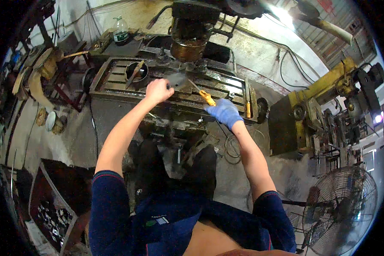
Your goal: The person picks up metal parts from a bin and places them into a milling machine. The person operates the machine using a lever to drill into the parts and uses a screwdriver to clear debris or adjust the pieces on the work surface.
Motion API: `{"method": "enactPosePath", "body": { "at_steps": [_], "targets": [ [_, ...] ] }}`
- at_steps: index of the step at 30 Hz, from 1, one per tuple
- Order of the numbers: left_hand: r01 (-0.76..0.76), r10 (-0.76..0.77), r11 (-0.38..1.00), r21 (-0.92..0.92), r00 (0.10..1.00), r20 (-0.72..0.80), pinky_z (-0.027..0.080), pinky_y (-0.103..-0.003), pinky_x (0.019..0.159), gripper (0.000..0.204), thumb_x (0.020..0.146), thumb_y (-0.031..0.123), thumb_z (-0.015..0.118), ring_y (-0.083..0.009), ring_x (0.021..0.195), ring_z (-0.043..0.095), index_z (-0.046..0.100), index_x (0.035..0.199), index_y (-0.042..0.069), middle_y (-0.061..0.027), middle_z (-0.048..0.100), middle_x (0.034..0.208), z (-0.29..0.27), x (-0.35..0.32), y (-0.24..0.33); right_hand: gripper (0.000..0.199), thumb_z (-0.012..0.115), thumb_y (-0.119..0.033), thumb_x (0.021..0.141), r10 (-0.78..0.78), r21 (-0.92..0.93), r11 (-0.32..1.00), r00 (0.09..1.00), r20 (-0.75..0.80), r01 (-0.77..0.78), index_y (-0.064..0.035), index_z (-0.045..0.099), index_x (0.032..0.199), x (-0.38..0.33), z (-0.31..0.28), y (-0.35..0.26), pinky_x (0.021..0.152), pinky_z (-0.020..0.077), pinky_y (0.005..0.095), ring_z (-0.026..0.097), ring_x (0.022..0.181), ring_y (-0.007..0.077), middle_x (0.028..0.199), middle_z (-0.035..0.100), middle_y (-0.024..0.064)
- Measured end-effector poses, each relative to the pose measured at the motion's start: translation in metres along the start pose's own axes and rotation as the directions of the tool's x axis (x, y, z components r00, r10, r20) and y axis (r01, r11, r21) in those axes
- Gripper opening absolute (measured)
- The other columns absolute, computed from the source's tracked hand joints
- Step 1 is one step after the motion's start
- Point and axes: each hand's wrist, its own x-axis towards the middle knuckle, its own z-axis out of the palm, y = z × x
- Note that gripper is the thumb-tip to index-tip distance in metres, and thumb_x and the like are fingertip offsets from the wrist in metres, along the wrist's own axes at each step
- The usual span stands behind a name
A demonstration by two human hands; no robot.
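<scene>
My left hand (pixel 158 90) has its grip closed on a flat grey metal piece (pixel 177 80), holding it down on the mill table (pixel 115 77) just below the spindle head (pixel 188 45). My gloved right hand (pixel 224 112) grips a tool with an orange handle (pixel 208 98); its thin shaft runs up to the piece's near edge. I judge I'm cleaning or setting the piece on the table. The next move calls for steadying the piece flat while the tool works along that edge, and keeping my bare fingers away from the tip.
</scene>
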Motion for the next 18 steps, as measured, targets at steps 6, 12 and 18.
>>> {"method": "enactPosePath", "body": {
  "at_steps": [6,12,18],
  "targets": [
    [-0.022,0.022,0.985,0.169,1.0,-0.002,0.05,-0.041,0.071,0.037,0.071,0.039,0.059,-0.0306,0.079,0.063,0.066,0.095,0.012,-0.016,0.064,0.083,0.022,0.052,0.009,0.055,0.057,-0.052,0.072,-0.122,0.082,0.99,0.992,0.042,0.119,0.0005,0.065,0.085,0.013,0.004,0.016,0.073,0.0473,0.0381,0.062,0.081,0.0331,0.084,0.064,0.0201],
    [-0.062,0.052,0.982,0.176,0.997,0.06,0.049,-0.041,0.073,0.04,0.076,0.042,0.06,-0.0298,0.085,0.061,0.059,0.105,0.014,-0.0136,0.064,0.088,0.014,0.053,0.015,0.033,0.074,-0.029,0.07,-0.197,0.762,0.563,0.947,-0.252,0.32,-0.0014,0.067,0.086,0.006,0.041,0.053,0.058,0.0433,0.0257,0.051,0.062,0.0056,0.067,0.063,-0.0001],
    [-0.221,0.227,0.956,0.191,0.974,-0.013,0.048,-0.043,0.071,0.027,0.075,0.02,0.059,-0.0317,0.082,0.061,0.059,0.1,0.012,-0.0128,0.063,0.091,0.017,0.042,-0.005,0.037,0.072,-0.032,0.069,-0.006,0.632,0.774,0.998,-0.064,0.045,-0.0023,0.067,0.09,0.024,0.128,0.059,0.064,0.0459,0.0284,0.06,0.067,0.0136,0.075,0.066,0.0078]
  ]
}}
